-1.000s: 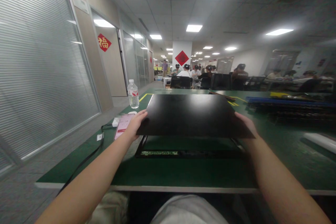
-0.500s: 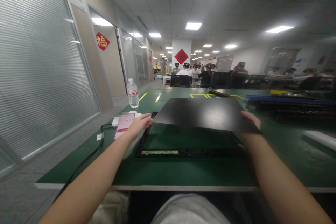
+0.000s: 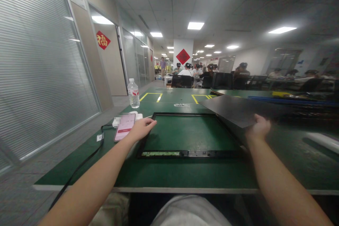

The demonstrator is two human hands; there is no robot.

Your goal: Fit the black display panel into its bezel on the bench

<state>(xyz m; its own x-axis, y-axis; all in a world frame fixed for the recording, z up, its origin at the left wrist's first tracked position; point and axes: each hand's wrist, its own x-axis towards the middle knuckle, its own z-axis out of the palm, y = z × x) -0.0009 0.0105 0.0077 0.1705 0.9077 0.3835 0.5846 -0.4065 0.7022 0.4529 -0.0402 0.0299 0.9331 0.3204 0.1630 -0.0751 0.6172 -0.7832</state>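
A thin, dark flat panel (image 3: 227,109) is tilted above the right part of the green table (image 3: 206,174). My right hand (image 3: 259,127) grips it by its near edge, fingers partly hidden by the sheet. Below lies a black rectangular frame (image 3: 209,154) with a green circuit strip (image 3: 160,154) set in its near side. The table top shows through the frame's middle. My left hand (image 3: 144,128) hovers at or rests on the frame's left side, fingers loosely extended with nothing visible in them; contact is unclear.
Left of the frame lie a phone (image 3: 125,127), a white charger and a black cable (image 3: 88,157). A water bottle (image 3: 134,93) stands behind them. Small pale pieces (image 3: 181,105) lie beyond the frame. Dark strips and a blue bar (image 3: 291,99) are stacked at right, near a white object (image 3: 323,141).
The panel has swung from above the frame to the right in my right hand. My left hand has let go of it and stays by the frame's left side, now uncovered.
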